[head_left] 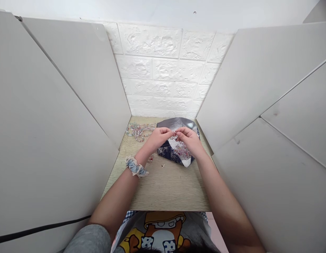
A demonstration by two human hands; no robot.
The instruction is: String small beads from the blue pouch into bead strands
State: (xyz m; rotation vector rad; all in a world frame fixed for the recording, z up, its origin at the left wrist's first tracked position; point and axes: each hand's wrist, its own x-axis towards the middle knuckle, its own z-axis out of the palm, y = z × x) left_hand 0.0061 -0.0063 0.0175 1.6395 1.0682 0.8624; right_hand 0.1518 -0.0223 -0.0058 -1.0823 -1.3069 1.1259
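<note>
My left hand point(160, 137) and my right hand point(188, 138) meet fingertip to fingertip over a dark blue patterned pouch point(166, 153) with a silver lining. Both are closed in a pinch. Whatever lies between the fingertips is too small to make out. Under my right hand, loose pink and clear beads point(182, 150) lie on a white sheet point(187, 163) on the pouch. Strung beads in pale colours point(138, 130) lie in a tangle left of my left hand. A blue scrunchie point(135, 167) circles my left wrist.
The wooden tabletop point(168, 193) sits between pale panels on the left point(73, 70) and right point(257, 77). A white brick-pattern wall point(165, 70) closes the back. A tiny metallic piece point(163, 166) and a few red and white beads point(150, 159) lie near the pouch. A black cable point(41, 229) runs at lower left.
</note>
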